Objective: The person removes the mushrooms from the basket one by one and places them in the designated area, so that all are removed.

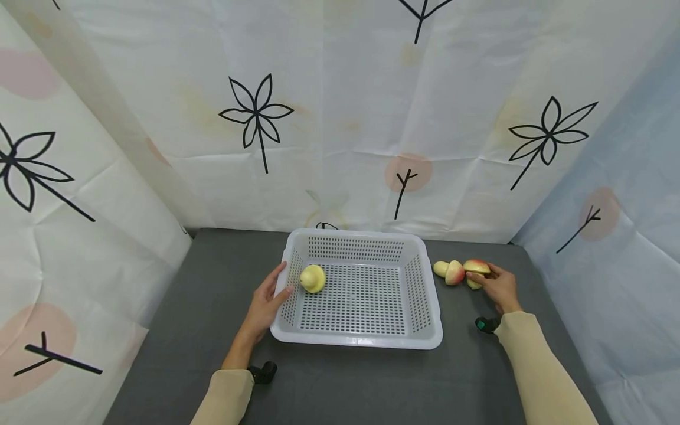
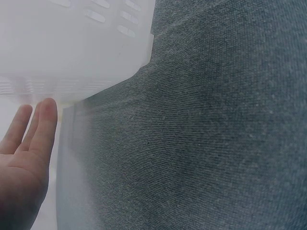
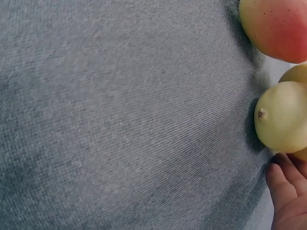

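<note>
A white perforated plastic basket (image 1: 357, 340) stands in the middle of the table. My left hand (image 1: 264, 304) holds its left side, thumb at the rim; in the left wrist view its fingers (image 2: 43, 129) lie along the outer wall. Inside the basket, near the left wall, is a yellow pear-shaped fruit (image 1: 312, 278). Right of the basket my right hand (image 1: 500, 288) grips a red-and-yellow fruit (image 1: 476, 266) between thumb and fingers. Just in front of that sits a pale yellow fruit (image 3: 283, 117), partly hiding the grip in the right wrist view.
Beside the right hand lie another red-and-yellow fruit (image 1: 454, 273) and a small yellow fruit (image 1: 440, 269), close to the basket's right wall. The grey table (image 1: 340, 383) ends at patterned cloth walls (image 1: 340, 118) at the back and both sides.
</note>
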`<action>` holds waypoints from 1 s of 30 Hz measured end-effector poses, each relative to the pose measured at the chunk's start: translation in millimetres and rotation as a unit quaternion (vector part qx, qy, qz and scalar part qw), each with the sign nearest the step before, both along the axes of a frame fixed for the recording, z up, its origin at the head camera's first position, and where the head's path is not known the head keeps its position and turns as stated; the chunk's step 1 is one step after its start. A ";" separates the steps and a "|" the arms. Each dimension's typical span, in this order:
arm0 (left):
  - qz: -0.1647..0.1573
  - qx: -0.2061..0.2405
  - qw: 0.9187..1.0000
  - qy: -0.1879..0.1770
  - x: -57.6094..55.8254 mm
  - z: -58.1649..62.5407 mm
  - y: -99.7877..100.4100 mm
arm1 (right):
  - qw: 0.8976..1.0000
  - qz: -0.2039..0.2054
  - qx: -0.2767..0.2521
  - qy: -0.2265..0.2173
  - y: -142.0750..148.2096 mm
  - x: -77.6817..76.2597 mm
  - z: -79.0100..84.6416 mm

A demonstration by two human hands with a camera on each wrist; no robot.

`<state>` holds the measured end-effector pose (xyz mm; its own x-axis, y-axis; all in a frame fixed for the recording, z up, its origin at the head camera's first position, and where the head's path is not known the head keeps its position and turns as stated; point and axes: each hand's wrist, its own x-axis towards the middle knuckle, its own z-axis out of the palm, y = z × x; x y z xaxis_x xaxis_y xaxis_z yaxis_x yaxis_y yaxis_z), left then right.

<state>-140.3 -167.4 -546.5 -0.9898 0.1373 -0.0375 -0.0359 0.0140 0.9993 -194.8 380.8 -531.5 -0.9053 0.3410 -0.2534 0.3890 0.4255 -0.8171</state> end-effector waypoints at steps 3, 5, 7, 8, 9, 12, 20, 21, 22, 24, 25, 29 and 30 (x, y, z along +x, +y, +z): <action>0.000 -0.001 1.000 -0.002 0.2 -0.4 0.1 | 1.000 0.002 -0.010 0.004 0.3 2.6 0.6; 0.000 0.000 1.000 -0.002 0.2 -0.4 0.2 | 1.000 0.005 -0.015 0.011 0.3 3.8 1.6; 0.000 0.001 1.000 -0.002 0.2 0.0 0.4 | 1.000 0.012 -0.018 0.021 0.0 4.6 3.6; -0.001 0.003 1.000 -0.002 0.1 0.2 0.4 | 0.999 0.017 -0.016 0.026 -0.2 5.0 4.8; -0.001 0.005 1.000 -0.001 0.1 0.3 0.4 | 0.999 0.023 -0.014 0.029 -0.8 5.4 6.5; 0.000 0.006 1.000 -0.003 0.1 1.0 0.7 | 0.999 0.034 -0.005 0.036 -2.7 5.3 11.6; -0.001 0.005 1.000 -0.001 0.1 -0.4 0.5 | 0.998 0.048 0.021 0.046 -7.5 6.2 25.0; -0.001 0.004 1.000 -0.001 0.0 -0.7 0.4 | 0.997 0.048 0.022 0.049 -8.2 6.1 26.6; -0.001 0.005 1.000 0.001 -0.2 -0.9 0.4 | 0.997 0.049 0.023 0.053 -9.0 6.1 28.4; -0.001 0.005 1.000 0.001 -0.5 -1.3 0.4 | 0.996 0.053 0.026 0.063 -10.8 6.1 32.4; -0.001 0.006 1.000 0.002 -0.7 -1.3 0.4 | 0.996 0.055 0.028 0.069 -11.8 5.9 34.6; -0.001 0.006 1.000 0.001 -0.9 -1.5 0.6 | 0.993 0.072 0.034 0.084 -16.2 5.3 44.6; 0.000 0.004 1.000 0.001 -1.0 -1.6 0.5 | 0.993 0.076 0.037 0.087 -18.0 5.2 47.6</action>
<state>-141.3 -166.9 -548.1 -0.9900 0.1373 -0.0337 -0.0332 0.0058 0.9994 -189.6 362.9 -483.9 -0.9757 0.2083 -0.0686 0.1714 0.5292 -0.8310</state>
